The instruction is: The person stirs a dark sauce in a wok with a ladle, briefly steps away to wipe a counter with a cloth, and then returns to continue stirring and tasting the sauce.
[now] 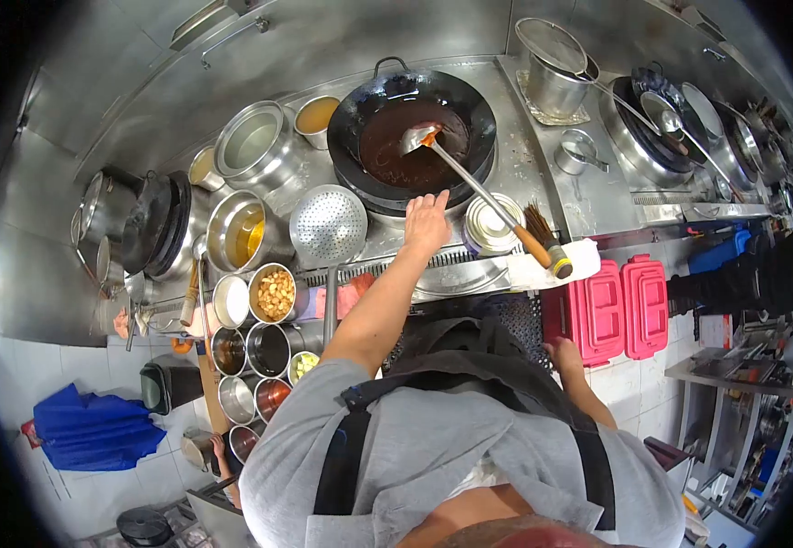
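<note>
My left hand (427, 224) reaches to the near rim of a black wok (346, 151), its fingers stretched out and close together at the rim. Dark reddish-brown liquid (387, 160) covers the wok's bottom. A long ladle (479, 189) lies across the wok's right side, its metal head in the liquid and its wooden handle over the counter edge. Low at my side, my right hand (564, 354) hangs beside a red lidded bin (595, 315), with loose fingers and nothing visible in them. A perforated strainer (328, 224) rests left of my left hand.
Steel pots (255, 142) and a bowl of yellow liquid (241, 233) stand left of the wok. Several seasoning tins (269, 350) line the left front, one with brown chunks (275, 294). A brush (543, 228) and tin (491, 224) sit right. Another person's dark-clothed leg (734, 283) shows far right.
</note>
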`<state>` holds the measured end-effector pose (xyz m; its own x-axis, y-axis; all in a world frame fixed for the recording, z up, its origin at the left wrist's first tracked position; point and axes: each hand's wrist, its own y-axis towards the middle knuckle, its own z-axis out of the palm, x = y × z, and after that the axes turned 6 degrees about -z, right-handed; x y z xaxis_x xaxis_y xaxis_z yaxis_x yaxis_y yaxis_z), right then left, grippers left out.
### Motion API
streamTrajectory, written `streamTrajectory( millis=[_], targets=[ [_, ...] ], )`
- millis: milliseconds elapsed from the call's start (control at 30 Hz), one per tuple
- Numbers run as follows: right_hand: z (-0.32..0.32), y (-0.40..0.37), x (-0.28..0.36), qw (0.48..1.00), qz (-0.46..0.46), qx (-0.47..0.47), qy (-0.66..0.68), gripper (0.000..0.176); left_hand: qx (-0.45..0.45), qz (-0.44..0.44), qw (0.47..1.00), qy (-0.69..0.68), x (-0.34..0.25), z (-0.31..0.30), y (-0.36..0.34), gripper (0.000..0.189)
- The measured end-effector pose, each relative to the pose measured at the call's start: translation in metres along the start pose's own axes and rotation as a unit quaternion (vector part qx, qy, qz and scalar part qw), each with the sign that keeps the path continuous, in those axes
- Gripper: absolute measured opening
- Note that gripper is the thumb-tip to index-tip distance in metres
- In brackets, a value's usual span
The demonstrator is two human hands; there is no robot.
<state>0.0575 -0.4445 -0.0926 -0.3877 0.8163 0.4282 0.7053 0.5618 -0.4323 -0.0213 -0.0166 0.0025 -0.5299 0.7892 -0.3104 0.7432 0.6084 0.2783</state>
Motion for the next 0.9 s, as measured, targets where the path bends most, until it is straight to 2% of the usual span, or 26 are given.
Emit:
streamTrajectory(
  millis=[100, 233, 333, 367, 400, 467, 533, 633, 667, 733, 833, 867, 900],
  targets=[
    [-0.015, 0.006, 0.014, 0.995, -0.046, -0.068, 0.059, 0.034, 0.019, -0.051, 0.998, 0.014, -0.006, 0.005, 0.007, 0.054],
    [-0.016, 0.0, -0.003, 0.991, -0.052, -0.073, 0.096, 0.036, 0.047, -0.081, 0.995, 0.034, -0.015, -0.002, 0.009, 0.05],
    [-0.014, -0.027, -0.027, 0.999, -0.032, -0.005, 0.025, 0.034, 0.026, -0.078, 0.995, 0.047, -0.019, -0.003, 0.004, 0.05],
    [-0.001, -0.035, -0.05, 0.998, -0.053, -0.042, 0.003, 0.036, 0.042, -0.095, 0.993, 0.051, -0.02, -0.003, 0.005, 0.051],
    [-0.001, -0.049, -0.062, 0.998, -0.053, -0.041, 0.002, 0.036, 0.043, -0.096, 0.993, 0.05, -0.025, -0.004, 0.004, 0.051],
    [-0.01, -0.073, -0.08, 0.992, 0.089, 0.039, 0.076, 0.036, 0.079, -0.159, 0.983, 0.043, -0.033, -0.01, 0.005, 0.053],
    [-0.006, -0.1, -0.102, 0.996, 0.069, -0.026, 0.047, 0.037, 0.104, -0.182, 0.977, 0.049, -0.033, -0.007, 0.009, 0.053],
    [0.005, -0.133, -0.138, 0.995, 0.069, -0.051, 0.043, 0.035, 0.121, -0.182, 0.974, 0.057, -0.033, -0.007, 0.01, 0.053],
    [0.02, -0.138, -0.162, 0.997, 0.058, -0.055, -0.001, 0.034, 0.125, -0.179, 0.974, 0.064, -0.032, -0.006, 0.011, 0.052],
    [0.024, -0.143, -0.164, 0.996, 0.052, -0.063, -0.042, 0.034, 0.13, -0.169, 0.974, 0.071, -0.033, -0.007, 0.011, 0.052],
    [0.02, -0.152, -0.135, 0.981, 0.154, -0.067, 0.095, 0.031, 0.111, -0.16, 0.977, 0.083, -0.033, -0.002, 0.011, 0.048],
    [0.006, -0.154, -0.115, 0.984, 0.145, -0.038, 0.095, 0.033, 0.114, -0.153, 0.978, 0.08, -0.034, 0.001, 0.01, 0.048],
    [0.024, -0.146, -0.125, 0.989, 0.11, -0.063, 0.078, 0.035, 0.097, -0.158, 0.979, 0.084, -0.035, 0.003, 0.01, 0.047]
  ],
)
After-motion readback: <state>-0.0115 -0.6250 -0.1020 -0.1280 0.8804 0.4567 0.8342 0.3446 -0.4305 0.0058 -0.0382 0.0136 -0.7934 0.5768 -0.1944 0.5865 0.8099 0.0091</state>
